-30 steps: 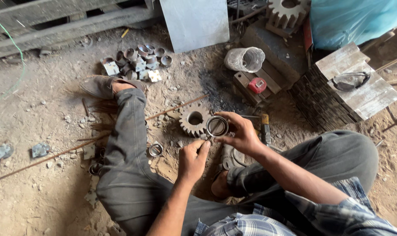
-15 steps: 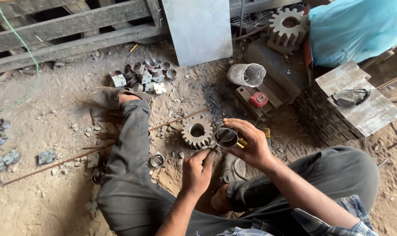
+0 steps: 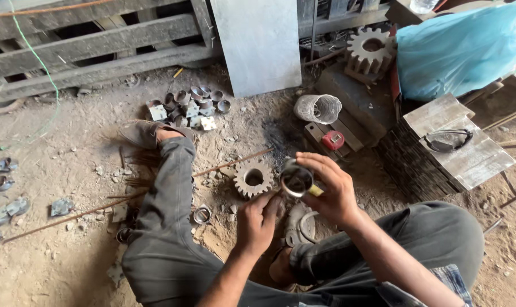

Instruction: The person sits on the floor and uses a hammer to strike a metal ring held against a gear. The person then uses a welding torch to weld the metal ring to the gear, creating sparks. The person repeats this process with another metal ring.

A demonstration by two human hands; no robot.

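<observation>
I sit on dirt ground with my legs spread. My right hand (image 3: 333, 190) holds a short metal ring, a bushing (image 3: 296, 181), up in front of me, along with a small yellow piece at the fingers. My left hand (image 3: 258, 222) is just below and left of the ring, fingertips reaching up to its lower edge. A rusty gear wheel (image 3: 253, 178) lies on the ground right behind the hands. A small metal ring (image 3: 202, 215) lies beside my left thigh.
Several small metal parts (image 3: 187, 106) lie past my left foot. A thin rod (image 3: 127, 199) crosses the ground. A wire coil (image 3: 317, 108), red tape measure (image 3: 333, 140), larger gear (image 3: 371, 50), blue plastic bag (image 3: 457, 48), goggles (image 3: 446, 140) on wood, and a grey sheet (image 3: 260, 42) stand behind.
The view has shifted slightly. My right hand has kept the ring raised near the gear, and my left hand has come up closer to the ring's lower edge.
</observation>
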